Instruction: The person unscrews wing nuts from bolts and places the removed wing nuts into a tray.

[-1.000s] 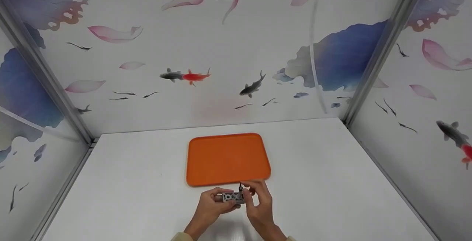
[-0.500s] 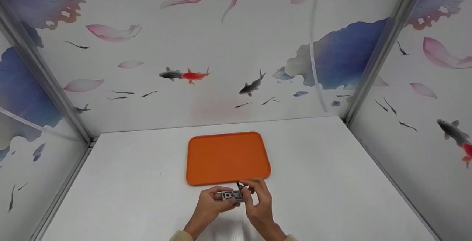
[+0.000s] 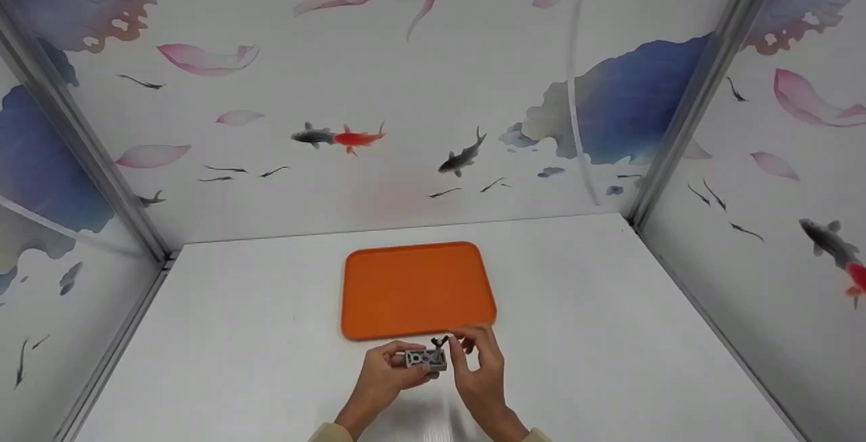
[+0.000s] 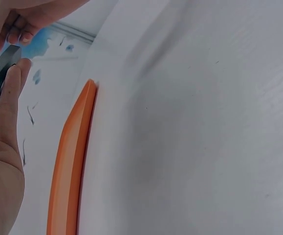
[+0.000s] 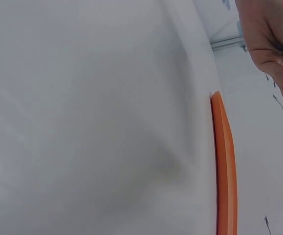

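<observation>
In the head view my left hand [image 3: 390,369] grips a small grey block with round holes [image 3: 421,359], its thumb across the near face and fingers behind. From the block's right end rises a short post topped by a black wing-shaped knob [image 3: 439,342]. My right hand [image 3: 482,367] is just right of the knob, thumb tip right at its edge and fingers bent loosely. The left wrist view shows the block [image 4: 2,73] edge-on in the left hand [image 4: 7,112], with the right hand [image 4: 38,13] above. The right wrist view catches only part of the right hand [image 5: 268,41].
An orange tray [image 3: 419,293] lies on the white table [image 3: 237,334] just beyond the hands. Patterned panels [image 3: 406,90] with metal corner posts [image 3: 703,90] enclose the table at the back and both sides.
My right hand has drawn slightly right, off the block's end. The black knob has turned, from upright to wings spread sideways. My left hand holds the block almost unmoved.
</observation>
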Demonstrator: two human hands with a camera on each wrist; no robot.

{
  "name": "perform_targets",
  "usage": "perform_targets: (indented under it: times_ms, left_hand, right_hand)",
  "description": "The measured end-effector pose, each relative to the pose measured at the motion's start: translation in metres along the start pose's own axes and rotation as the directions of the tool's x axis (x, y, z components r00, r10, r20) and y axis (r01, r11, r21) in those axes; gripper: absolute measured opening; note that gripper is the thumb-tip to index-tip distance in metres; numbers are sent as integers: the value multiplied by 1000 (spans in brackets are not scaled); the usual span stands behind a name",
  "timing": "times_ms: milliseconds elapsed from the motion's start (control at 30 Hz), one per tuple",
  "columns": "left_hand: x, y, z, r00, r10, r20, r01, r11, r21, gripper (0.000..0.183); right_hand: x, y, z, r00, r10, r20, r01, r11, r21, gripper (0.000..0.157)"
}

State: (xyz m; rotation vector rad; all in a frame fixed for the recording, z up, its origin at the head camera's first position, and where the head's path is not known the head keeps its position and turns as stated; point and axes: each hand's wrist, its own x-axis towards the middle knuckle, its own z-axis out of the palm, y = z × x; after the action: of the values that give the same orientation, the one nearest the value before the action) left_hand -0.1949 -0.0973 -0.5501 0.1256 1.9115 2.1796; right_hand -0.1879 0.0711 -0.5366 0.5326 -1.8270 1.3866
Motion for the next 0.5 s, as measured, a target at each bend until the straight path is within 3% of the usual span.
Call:
perform_targets:
  times_ms: [300, 500]
  left_hand:
    - [-1, 1, -1, 1000, 1, 5, -1, 1000, -2, 43]
    - [0, 1, 0, 1000, 5, 0, -5, 1000, 3, 42]
  right_hand:
    - [0, 0, 3, 999, 24, -28, -24, 999, -28, 22]
    - [-1, 0, 3, 1000, -18, -15, 18, 1000, -11, 21]
